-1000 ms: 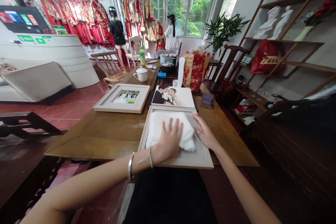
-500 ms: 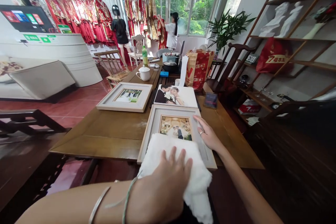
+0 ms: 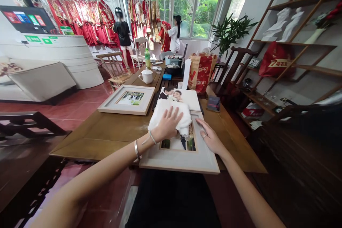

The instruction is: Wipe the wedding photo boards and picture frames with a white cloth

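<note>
My left hand (image 3: 169, 123) lies flat on a folded white cloth (image 3: 160, 112), its fingers stretched out and slightly spread. The cloth rests over the far part of a pale picture frame (image 3: 176, 162) at the table's near edge, covering the top of the wedding photo (image 3: 191, 144) inside. My right hand (image 3: 210, 137) rests along the frame's right side, fingers extended on its border. Just beyond, a wedding photo print (image 3: 191, 98) of a couple lies partly behind the cloth. A second framed photo (image 3: 125, 100) lies to the left on the table.
On the wooden table (image 3: 107, 131) stand a white lidded mug (image 3: 146, 76), a green bottle (image 3: 147, 58), a red-and-brown paper bag (image 3: 201, 73) and a dark phone-like object (image 3: 213, 103). Shelves (image 3: 301, 42) rise at right. Two people stand by racks of red garments (image 3: 82, 19).
My left hand has slid the cloth away from me, from the frame's near part to its far edge, uncovering the lower photo. My right hand stays on the frame's right side.
</note>
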Tool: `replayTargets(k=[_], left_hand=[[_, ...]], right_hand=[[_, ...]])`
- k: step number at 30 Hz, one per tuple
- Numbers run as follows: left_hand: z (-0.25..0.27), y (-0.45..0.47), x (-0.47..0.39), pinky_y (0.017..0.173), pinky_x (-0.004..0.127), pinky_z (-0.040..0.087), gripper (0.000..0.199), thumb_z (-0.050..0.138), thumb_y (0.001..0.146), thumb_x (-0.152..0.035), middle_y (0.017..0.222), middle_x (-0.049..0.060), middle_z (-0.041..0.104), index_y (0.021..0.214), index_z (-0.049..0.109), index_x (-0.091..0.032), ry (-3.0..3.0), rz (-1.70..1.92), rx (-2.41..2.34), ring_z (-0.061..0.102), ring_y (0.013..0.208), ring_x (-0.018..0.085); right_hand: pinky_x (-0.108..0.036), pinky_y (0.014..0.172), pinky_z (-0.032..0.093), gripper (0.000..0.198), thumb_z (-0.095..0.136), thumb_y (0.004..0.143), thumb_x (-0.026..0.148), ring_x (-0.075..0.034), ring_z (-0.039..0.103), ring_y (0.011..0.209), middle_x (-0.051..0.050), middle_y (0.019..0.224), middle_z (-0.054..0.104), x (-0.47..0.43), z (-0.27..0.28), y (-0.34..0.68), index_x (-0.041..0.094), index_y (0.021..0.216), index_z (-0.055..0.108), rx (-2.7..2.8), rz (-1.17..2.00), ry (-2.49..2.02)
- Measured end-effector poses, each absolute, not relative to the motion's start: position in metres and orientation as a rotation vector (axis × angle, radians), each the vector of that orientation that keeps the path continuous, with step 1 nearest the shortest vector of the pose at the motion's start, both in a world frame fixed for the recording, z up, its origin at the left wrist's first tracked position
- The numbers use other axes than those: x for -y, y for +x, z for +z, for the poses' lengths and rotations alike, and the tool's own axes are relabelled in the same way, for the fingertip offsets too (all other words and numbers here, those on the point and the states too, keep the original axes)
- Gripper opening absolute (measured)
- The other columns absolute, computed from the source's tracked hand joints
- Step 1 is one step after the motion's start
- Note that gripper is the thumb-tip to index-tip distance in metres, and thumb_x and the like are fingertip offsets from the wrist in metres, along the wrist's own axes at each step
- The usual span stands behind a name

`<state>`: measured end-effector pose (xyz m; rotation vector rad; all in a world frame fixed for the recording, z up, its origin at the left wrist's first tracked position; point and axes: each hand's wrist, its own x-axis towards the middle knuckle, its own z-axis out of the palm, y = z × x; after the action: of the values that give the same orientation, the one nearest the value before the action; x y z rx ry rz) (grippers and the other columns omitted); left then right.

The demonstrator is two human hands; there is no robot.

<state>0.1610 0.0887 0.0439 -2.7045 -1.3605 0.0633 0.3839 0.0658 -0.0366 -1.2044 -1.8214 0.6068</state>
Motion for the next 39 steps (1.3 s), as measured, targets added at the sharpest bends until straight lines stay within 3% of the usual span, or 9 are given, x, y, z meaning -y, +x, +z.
replayTargets(k=[5,8,12,19,25,31,34,39], left_hand=[[0.071,0.152,-0.026,0.102,0.05,0.035,0.074,0.052,0.071,-0.012,0.146,0.02,0.031,0.141,0.029,-0.012,-2.931,0.34,1.271,0.029,0.133,0.037],[0.082,0.148,0.035,0.104,0.053,0.033,0.083,0.055,0.067,-0.012,0.148,0.023,0.024,0.144,0.023,-0.009,-3.032,0.587,1.252,0.023,0.135,0.04],[0.071,0.146,0.067,0.105,0.061,0.026,0.081,0.052,0.072,-0.016,0.151,0.022,0.014,0.145,0.018,-0.011,-2.944,0.496,1.281,0.012,0.136,0.042],[0.043,0.163,-0.037,0.106,0.056,0.025,0.075,0.057,0.074,-0.019,0.148,0.024,0.024,0.143,0.026,-0.008,-2.551,0.2,1.547,0.019,0.136,0.041],[0.053,0.172,-0.088,0.104,0.055,0.027,0.072,0.054,0.076,-0.018,0.148,0.025,0.021,0.141,0.026,-0.007,-2.489,0.118,1.577,0.018,0.137,0.038],[0.063,0.145,-0.018,0.095,0.05,0.041,0.059,0.054,0.072,-0.018,0.137,0.021,0.044,0.129,0.045,-0.01,-2.655,0.288,1.432,0.039,0.127,0.037],[0.062,0.132,0.038,0.099,0.056,0.035,0.069,0.05,0.073,-0.019,0.142,0.027,0.033,0.138,0.033,-0.004,-2.762,0.426,1.346,0.029,0.132,0.042],[0.057,0.132,0.061,0.104,0.055,0.029,0.078,0.053,0.07,-0.02,0.147,0.024,0.025,0.142,0.025,-0.008,-2.819,0.429,1.371,0.02,0.136,0.039]], right_hand=[[-0.047,0.113,0.023,0.053,0.041,0.082,0.015,-0.022,0.033,0.136,-0.006,0.144,0.042,-0.065,-0.037,0.384,0.027,0.134,0.046,1.825,0.62,-1.212],[-0.046,0.114,0.022,0.053,0.041,0.082,0.015,-0.022,0.033,0.136,-0.006,0.144,0.042,-0.064,-0.036,0.383,0.026,0.133,0.046,1.815,0.621,-1.239],[-0.045,0.114,0.021,0.053,0.04,0.082,0.015,-0.022,0.032,0.137,-0.006,0.144,0.042,-0.063,-0.035,0.382,0.026,0.133,0.046,1.81,0.626,-1.257],[-0.046,0.114,0.022,0.053,0.039,0.082,0.015,-0.022,0.032,0.137,-0.008,0.144,0.041,-0.063,-0.032,0.383,0.023,0.134,0.045,1.829,0.646,-1.252],[-0.046,0.114,0.021,0.053,0.04,0.082,0.016,-0.022,0.033,0.136,-0.007,0.144,0.041,-0.064,-0.034,0.384,0.026,0.134,0.045,1.822,0.645,-1.227],[-0.047,0.114,0.021,0.052,0.041,0.082,0.016,-0.022,0.033,0.136,-0.005,0.144,0.042,-0.062,-0.033,0.382,0.027,0.133,0.047,1.794,0.655,-1.241],[-0.046,0.114,0.02,0.052,0.041,0.082,0.015,-0.022,0.033,0.136,-0.004,0.144,0.042,-0.062,-0.034,0.381,0.027,0.132,0.048,1.785,0.652,-1.234],[-0.046,0.115,0.02,0.052,0.041,0.082,0.015,-0.022,0.032,0.137,-0.003,0.144,0.042,-0.062,-0.034,0.381,0.029,0.132,0.048,1.776,0.647,-1.224]])
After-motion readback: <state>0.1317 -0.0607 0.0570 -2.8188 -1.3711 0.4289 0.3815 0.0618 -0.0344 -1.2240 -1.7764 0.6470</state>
